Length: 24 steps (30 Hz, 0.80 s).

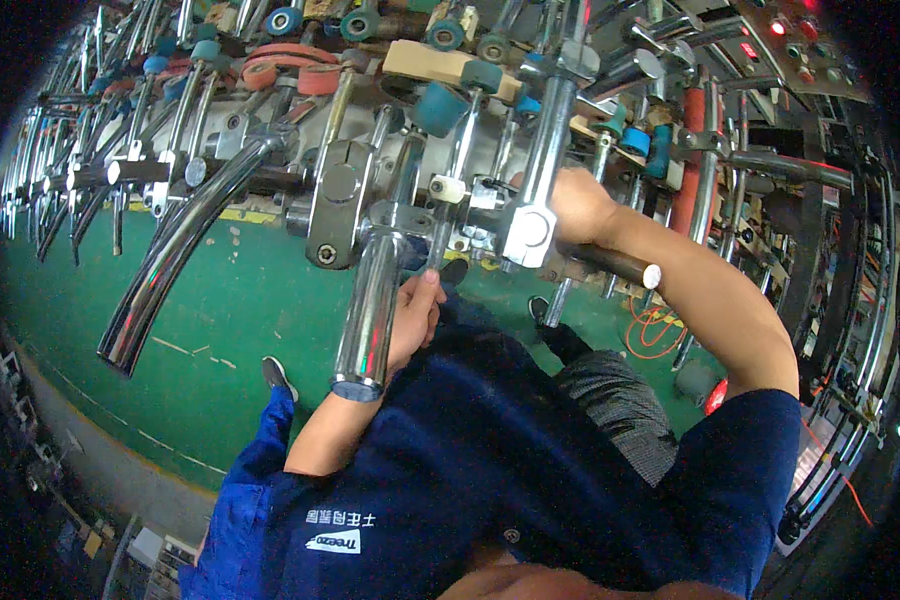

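Two bare hands reach in among metal bars and clamps above a green floor [220, 280]. The left hand [416, 315] lies just below a slim grey metal rod [441, 238], located near the middle of the view, between a short, thick chrome handle [372, 315] and a polished chrome tube [548, 160]. The rod's long axis runs nearly upright in the view; its lower end points toward the wearer's body and leans slightly left, while its upper end meets a small white block [448, 189]. The fingers of the left hand are curled close together, one digit raised to the rod's lower end; whether they pinch it cannot be told. The right hand [582, 208] is bent at the wrist beside the chrome tube, its fingers hidden behind that tube, so their state cannot be told. The tube slants downward and slightly left, ending in a bright, squared metal clamp [530, 238]. Below the right wrist, a dark round bar [615, 264] points right, showing a pale end face. Farther left, a curved chrome handle [185, 250] sweeps down and left.
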{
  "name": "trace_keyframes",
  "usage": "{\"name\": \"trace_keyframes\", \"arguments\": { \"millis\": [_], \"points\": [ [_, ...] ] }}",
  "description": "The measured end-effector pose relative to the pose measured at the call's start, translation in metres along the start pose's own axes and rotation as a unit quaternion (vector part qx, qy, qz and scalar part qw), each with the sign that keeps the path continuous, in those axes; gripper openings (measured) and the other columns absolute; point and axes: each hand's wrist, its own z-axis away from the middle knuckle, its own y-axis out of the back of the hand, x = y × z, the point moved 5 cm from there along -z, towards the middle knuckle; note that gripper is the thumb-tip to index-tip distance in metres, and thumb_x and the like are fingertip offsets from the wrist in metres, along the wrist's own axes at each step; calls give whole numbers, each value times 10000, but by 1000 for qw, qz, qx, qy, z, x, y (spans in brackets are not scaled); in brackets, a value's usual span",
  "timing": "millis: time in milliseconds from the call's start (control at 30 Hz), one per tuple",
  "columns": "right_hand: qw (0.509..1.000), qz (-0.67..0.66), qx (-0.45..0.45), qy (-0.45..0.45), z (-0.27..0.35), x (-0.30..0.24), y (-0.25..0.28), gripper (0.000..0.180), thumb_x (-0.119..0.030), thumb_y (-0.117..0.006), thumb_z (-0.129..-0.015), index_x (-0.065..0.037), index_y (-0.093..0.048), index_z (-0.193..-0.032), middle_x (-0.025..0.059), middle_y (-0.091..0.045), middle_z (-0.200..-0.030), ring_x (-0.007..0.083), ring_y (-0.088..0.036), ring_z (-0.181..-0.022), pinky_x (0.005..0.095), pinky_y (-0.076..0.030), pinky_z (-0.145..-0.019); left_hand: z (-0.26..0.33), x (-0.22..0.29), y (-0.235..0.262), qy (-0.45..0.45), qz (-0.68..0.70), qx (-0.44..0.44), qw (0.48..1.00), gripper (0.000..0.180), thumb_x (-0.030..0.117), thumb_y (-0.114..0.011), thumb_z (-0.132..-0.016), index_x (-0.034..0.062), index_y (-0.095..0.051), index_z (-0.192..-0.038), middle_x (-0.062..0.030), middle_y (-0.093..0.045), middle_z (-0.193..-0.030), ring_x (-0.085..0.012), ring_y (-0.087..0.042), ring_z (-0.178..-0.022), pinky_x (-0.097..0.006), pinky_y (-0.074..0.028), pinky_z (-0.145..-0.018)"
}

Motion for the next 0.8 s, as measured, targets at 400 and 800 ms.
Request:
{"name": "trace_keyframes", "arguments": {
  "millis": [400, 800],
  "points": [
    [929, 200, 228, 211, -1, -1, 30, 313, -183, -661, -840, -111, -670, -1144, 74, -579, -633, 272, -613, -525, 409, -482, -444, 20, 19, -11, -11, 5, -8, 1000, 529, 559, -427, -1061, 67, -555, -913, -15, -438, -548, -128, -388, -391, -302, -331, -363],
    [984, 80, 105, 118, 6, -22, 51, 182, -314, -619, -943, -133, -628, -940, 130, -683, -798, 375, -678, -715, 497, -548, -617, 10, 26, 0, 1, -26, -2, 1000, 520, 534, -420, -1070, 54, -538, -909, -5, -421, -554, -119, -366, -373, -304, -309, -335]
  ]
}}
